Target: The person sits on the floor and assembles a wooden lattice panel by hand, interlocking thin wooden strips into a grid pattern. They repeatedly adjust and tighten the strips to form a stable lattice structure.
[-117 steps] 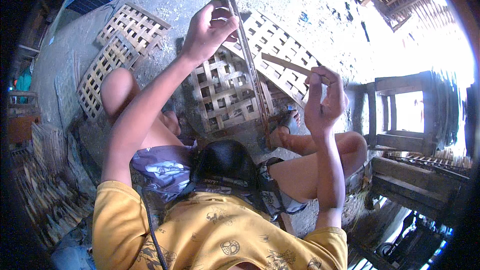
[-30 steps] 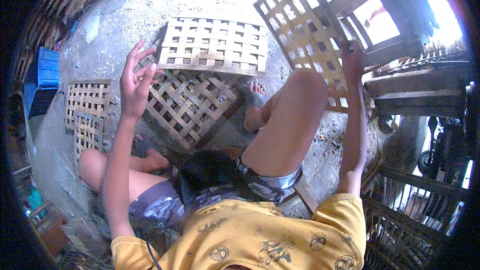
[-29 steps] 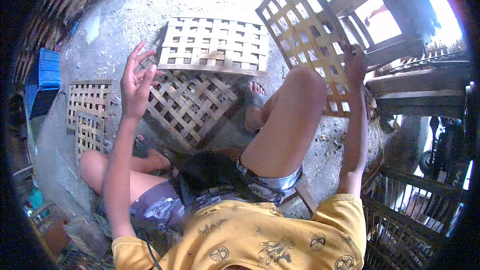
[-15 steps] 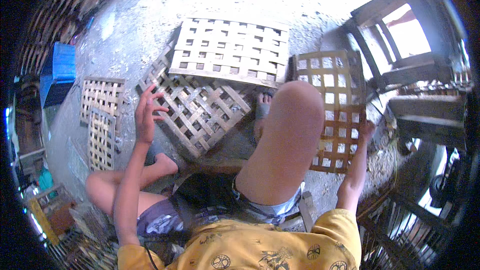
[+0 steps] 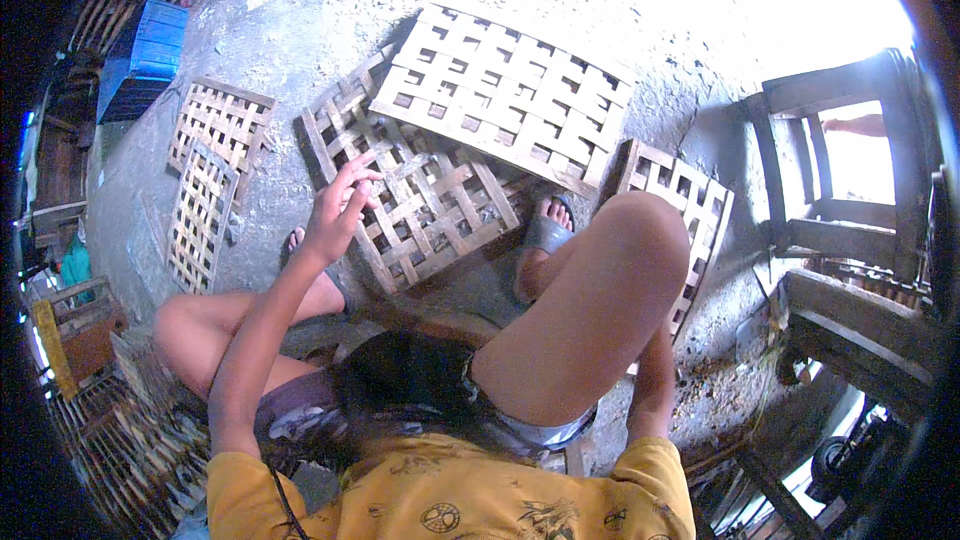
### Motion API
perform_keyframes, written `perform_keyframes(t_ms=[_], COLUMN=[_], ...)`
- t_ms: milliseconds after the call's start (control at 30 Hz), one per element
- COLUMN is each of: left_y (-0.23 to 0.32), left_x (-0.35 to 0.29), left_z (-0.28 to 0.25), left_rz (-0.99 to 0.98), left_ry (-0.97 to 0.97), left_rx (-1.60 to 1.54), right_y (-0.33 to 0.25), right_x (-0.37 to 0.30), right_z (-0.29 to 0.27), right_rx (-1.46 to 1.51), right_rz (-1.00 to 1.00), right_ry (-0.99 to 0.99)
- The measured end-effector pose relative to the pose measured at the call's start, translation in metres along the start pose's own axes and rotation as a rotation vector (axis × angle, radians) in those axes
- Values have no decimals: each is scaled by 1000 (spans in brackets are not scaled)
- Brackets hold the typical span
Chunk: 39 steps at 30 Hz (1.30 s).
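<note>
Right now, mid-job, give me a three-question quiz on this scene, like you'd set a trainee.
1. True or false: the left hand is grasping the blue crate.
2. What hides the right hand: (a) the blue crate, (b) the raised right leg, (c) the left forearm?
3. Where the two middle panels overlap, which lies on top, the paler panel or the darker panel?

Key: 1. False: it appears in front of the darker panel. 2. (b). 3. The paler panel.

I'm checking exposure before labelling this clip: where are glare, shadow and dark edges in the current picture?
Head view: glare washes out the floor at the upper right; head view: the lower woven panel by the left hand looks dimmer than the pale panel overlapping it; head view: the picture corners fall to black.
</note>
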<state>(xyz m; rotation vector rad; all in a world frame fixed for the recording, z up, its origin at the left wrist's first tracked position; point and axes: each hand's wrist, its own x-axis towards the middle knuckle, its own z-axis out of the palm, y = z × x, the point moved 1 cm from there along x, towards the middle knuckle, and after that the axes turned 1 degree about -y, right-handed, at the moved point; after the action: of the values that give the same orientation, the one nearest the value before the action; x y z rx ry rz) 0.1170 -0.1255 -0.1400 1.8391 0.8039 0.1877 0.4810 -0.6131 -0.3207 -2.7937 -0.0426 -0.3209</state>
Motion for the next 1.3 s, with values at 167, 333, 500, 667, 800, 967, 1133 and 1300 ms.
perform_keyframes(t_ms=[167, 333, 500, 667, 800, 967, 1133, 1300], left_y=[19, 34, 35, 65, 81, 111, 117, 111], left_x=[-17, -28, -16, -29, -19, -26, -14, -3], left_z=[-3, -10, -15, -29, -36, -52, -67, -83], left_rz=[-7, 10, 104, 144, 219, 181, 291, 292], left_ry=[-35, 34, 68, 112, 122, 129, 249, 315], left_rx=[64, 31, -34, 40, -265, -409, -241, -186], right_y=[-131, -193, -205, -263, -350, -447, -444, -419], right_x=[-66, -98, -76, 31, 130, 161, 139, 105], right_z=[21, 45, 62, 35, -62, -198, -259, -230], right_rx=[-13, -86, -168, 126, 324, -69, 81, 219], right_rz=[-401, -698, -865, -1117, -1291, -1346, -1089, -865], right_ry=[-240, -385, -349, -191, -168, -186, -510, -732])
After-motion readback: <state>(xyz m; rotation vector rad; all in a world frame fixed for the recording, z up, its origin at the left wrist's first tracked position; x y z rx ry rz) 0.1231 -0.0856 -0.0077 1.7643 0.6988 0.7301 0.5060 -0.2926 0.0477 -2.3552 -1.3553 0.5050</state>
